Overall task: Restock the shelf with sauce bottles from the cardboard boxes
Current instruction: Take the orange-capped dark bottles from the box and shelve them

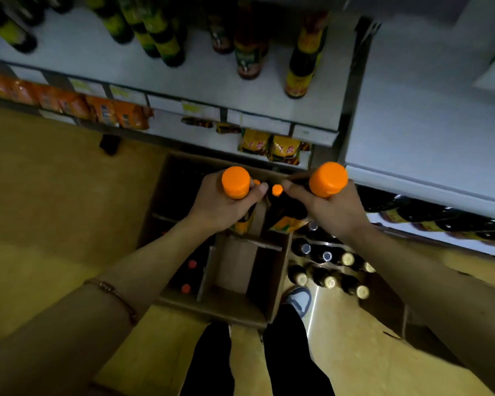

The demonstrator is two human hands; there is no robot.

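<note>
Two sauce bottles, orange caps up, are held above the open cardboard box [240, 304] on the floor. The left bottle [236, 182] sits in the left hand [220, 207], fingers wrapped round its neck. The right bottle [327, 179] is gripped the same way by the right hand [329, 208]. More orange-capped bottles stand in the box's dividers. The shelf [212, 81] ahead carries a few upright bottles. A second case of dark bottles [329, 270] sits right of the box, beside a shoe [299, 298]. A bracelet [112, 292] circles the left wrist.
</note>
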